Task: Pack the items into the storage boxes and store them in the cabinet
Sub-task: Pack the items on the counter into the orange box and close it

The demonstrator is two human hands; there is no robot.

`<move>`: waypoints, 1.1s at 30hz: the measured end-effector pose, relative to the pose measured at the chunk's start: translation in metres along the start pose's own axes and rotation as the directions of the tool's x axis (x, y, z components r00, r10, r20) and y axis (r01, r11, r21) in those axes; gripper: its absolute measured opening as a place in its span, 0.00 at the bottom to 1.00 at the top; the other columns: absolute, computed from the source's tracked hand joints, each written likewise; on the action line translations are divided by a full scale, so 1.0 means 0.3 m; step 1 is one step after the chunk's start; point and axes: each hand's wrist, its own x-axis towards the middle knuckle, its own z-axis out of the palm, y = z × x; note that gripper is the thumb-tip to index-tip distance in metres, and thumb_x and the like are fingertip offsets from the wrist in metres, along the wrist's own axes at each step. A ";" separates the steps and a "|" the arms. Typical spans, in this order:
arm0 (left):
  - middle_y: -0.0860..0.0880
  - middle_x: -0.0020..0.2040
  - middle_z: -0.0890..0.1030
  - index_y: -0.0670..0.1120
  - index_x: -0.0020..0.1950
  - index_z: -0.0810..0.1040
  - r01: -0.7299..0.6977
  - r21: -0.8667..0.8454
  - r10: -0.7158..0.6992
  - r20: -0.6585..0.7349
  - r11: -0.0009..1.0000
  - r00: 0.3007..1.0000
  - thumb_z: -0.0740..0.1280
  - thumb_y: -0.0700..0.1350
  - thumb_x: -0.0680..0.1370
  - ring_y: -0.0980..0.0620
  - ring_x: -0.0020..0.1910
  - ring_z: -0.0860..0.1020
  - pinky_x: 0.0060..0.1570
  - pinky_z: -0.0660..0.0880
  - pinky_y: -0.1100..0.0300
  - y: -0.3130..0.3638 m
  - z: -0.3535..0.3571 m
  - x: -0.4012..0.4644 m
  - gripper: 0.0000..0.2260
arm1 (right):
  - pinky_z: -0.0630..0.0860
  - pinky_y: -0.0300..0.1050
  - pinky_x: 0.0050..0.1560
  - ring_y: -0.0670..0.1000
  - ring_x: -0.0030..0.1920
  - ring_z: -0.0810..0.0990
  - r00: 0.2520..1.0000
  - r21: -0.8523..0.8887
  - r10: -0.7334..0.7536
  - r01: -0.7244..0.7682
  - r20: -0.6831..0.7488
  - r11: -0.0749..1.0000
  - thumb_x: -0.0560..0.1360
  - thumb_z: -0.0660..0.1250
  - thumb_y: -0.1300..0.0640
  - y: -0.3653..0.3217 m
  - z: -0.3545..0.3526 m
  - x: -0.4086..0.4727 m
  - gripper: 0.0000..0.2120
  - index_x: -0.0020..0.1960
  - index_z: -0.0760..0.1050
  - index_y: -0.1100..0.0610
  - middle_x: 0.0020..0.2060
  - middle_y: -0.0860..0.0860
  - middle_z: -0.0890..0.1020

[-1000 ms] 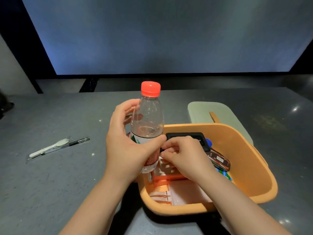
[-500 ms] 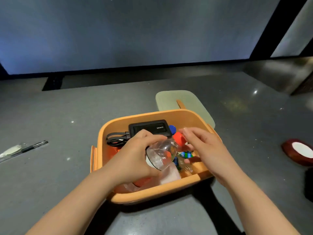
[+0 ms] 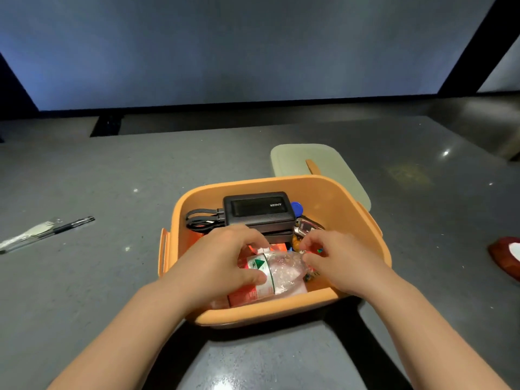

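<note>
The left hand [image 3: 222,266] is curling its grip round the bottle [image 3: 270,273], lying on its side inside the orange box [image 3: 332,198] on the table [image 3: 84,277]. The right hand [image 3: 334,260] is pinching its neck end.

Two arms come up from the bottom of the view, one from about 7 o'clock and one from about 5 o'clock. Both arms are bare all the way down to where the view cuts them off. No sleeve shows on either one.

The left hand [image 3: 222,263] wears no glove. There is no ring on the fingers that show and no watch or band on the wrist.

The right hand [image 3: 337,258] is the same: no glove, no ring, no band. The nails that can be seen look short and plain, but they are small and a bit blurry.
</note>
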 end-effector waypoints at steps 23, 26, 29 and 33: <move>0.55 0.52 0.79 0.53 0.54 0.79 0.595 -0.281 -0.627 -0.582 0.753 0.518 0.68 0.41 0.74 0.55 0.50 0.76 0.48 0.70 0.62 -0.907 -0.309 -0.536 0.11 | 0.68 0.42 0.58 0.46 0.64 0.70 0.865 0.098 -0.482 0.496 -0.137 0.863 0.76 0.63 0.55 -1.099 0.592 0.254 0.16 0.63 0.72 0.45 0.62 0.41 0.75; 0.51 0.58 0.77 0.51 0.60 0.77 0.676 -0.187 -0.651 -0.534 0.713 0.539 0.65 0.42 0.76 0.50 0.58 0.73 0.57 0.69 0.55 -1.043 -0.366 -0.496 0.13 | 0.68 0.43 0.58 0.50 0.64 0.70 0.878 0.061 -0.460 0.470 -0.128 0.880 0.76 0.63 0.58 -1.198 0.672 0.387 0.16 0.63 0.73 0.48 0.61 0.46 0.76; 0.50 0.61 0.77 0.52 0.62 0.76 0.709 -0.143 -0.671 -0.493 0.690 0.554 0.64 0.43 0.77 0.48 0.61 0.71 0.59 0.65 0.55 -1.135 -0.387 -0.460 0.14 | 0.66 0.44 0.59 0.51 0.64 0.69 0.875 -0.070 -0.476 0.471 -0.083 0.879 0.76 0.62 0.59 -1.238 0.723 0.497 0.17 0.64 0.72 0.48 0.61 0.47 0.75; 0.51 0.56 0.78 0.53 0.58 0.79 0.707 -0.101 -0.667 -0.445 0.700 0.598 0.64 0.47 0.77 0.48 0.59 0.72 0.54 0.64 0.57 -1.191 -0.368 -0.441 0.11 | 0.65 0.43 0.56 0.52 0.60 0.71 0.891 -0.141 -0.447 0.434 -0.078 0.890 0.76 0.63 0.57 -1.225 0.750 0.551 0.10 0.57 0.75 0.50 0.55 0.48 0.75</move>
